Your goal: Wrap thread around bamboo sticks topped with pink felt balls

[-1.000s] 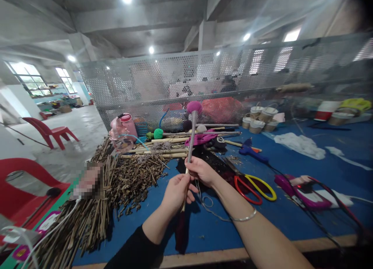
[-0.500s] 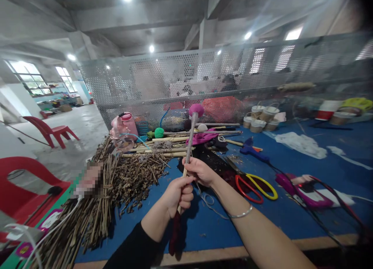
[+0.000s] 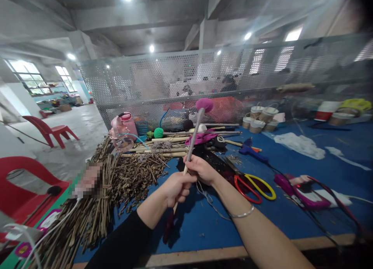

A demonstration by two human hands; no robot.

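Both hands are closed around a slim stick (image 3: 194, 138) held up over the table. Its upper length is wrapped in grey, and a purple ball (image 3: 204, 105) sits on its top end. My left hand (image 3: 176, 187) grips the bare lower part in a fist. Just above it, my right hand (image 3: 201, 168) pinches the stick where the grey wrapping ends. A loose grey strand (image 3: 208, 199) hangs below my right hand toward the wrist; where it begins is hidden by the fingers. Dark red material (image 3: 168, 225) shows at the stick's lower end.
Scissors (image 3: 253, 187) with red and yellow handles lie right of my hands. Further right are a blue glue gun (image 3: 250, 149) and a purple corded device (image 3: 303, 191). Bundled dried stalks (image 3: 99, 195) cover the left side. Several sticks (image 3: 171, 138) and a pink bottle (image 3: 128, 125) stand at the back.
The stick leans further right: its purple ball has shifted right and slightly up, and its lower end has swung left. My left hand has moved slightly left. Both hands keep their grip.
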